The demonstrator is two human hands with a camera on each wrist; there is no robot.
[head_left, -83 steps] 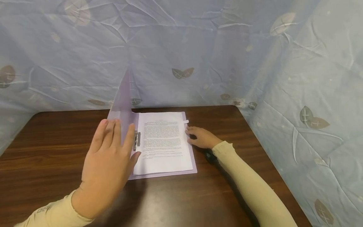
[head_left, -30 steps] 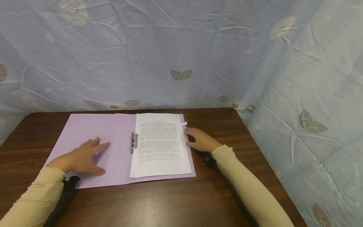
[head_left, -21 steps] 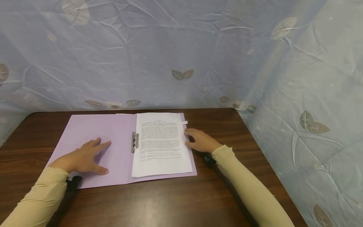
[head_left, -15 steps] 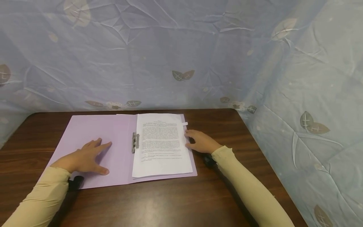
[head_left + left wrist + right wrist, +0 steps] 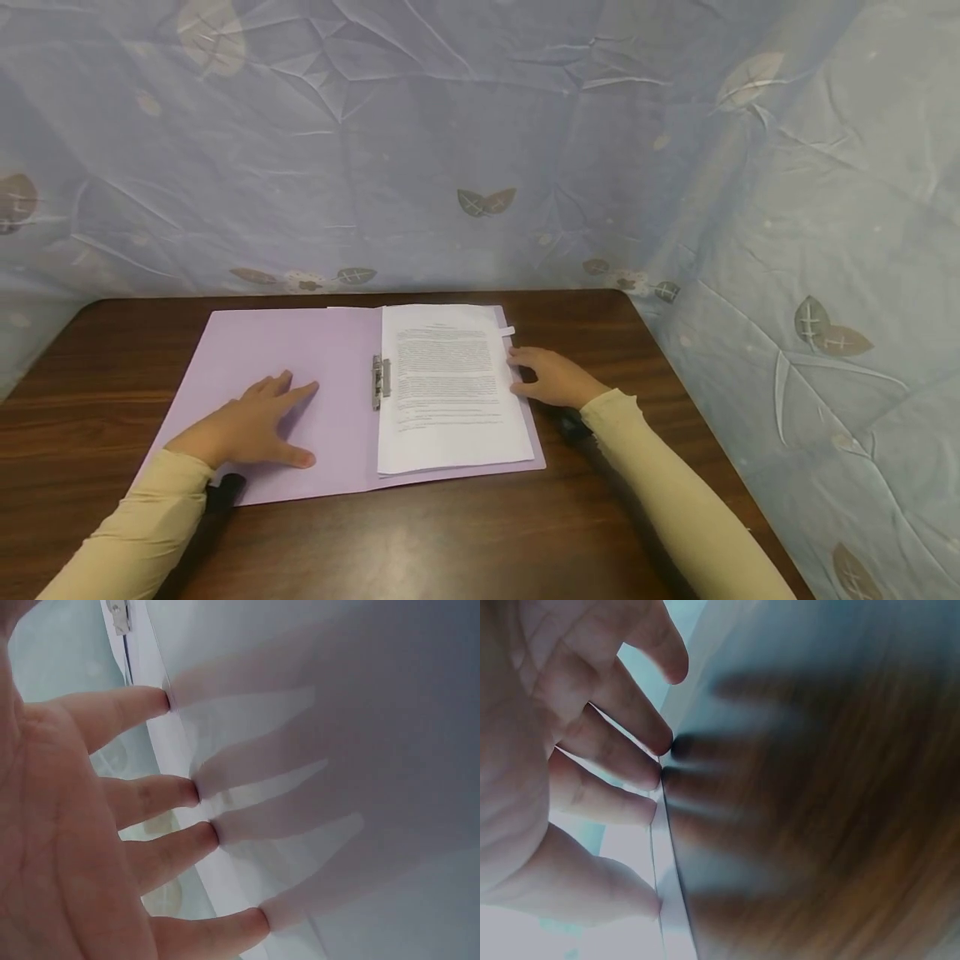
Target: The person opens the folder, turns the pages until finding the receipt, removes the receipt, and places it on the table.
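A lilac folder (image 5: 258, 342) lies spread flat on the dark wooden table. A metal clip (image 5: 378, 383) sits near its fold. Printed sheets (image 5: 453, 442) rest on the folder's right half. My left hand (image 5: 251, 425) is on the left cover with fingers spread; in the left wrist view its fingertips (image 5: 206, 834) touch the smooth surface. At the folder's right edge is my right hand (image 5: 558, 379), fingers loosely bent. The right wrist view has several of its fingertips (image 5: 646, 776) against that edge, with nothing gripped.
A small white tab (image 5: 507, 331) sticks out at the folder's upper right. Bare wooden table (image 5: 450, 542) shows in front of the folder. Patterned fabric (image 5: 420, 150) hangs behind the table and along its right side. Dark wrist gear (image 5: 225, 492) sits under the left sleeve.
The left cover, upright at first against my left hand, now lies flat on the left. In the last half second the folder and both hands have shifted slightly right.
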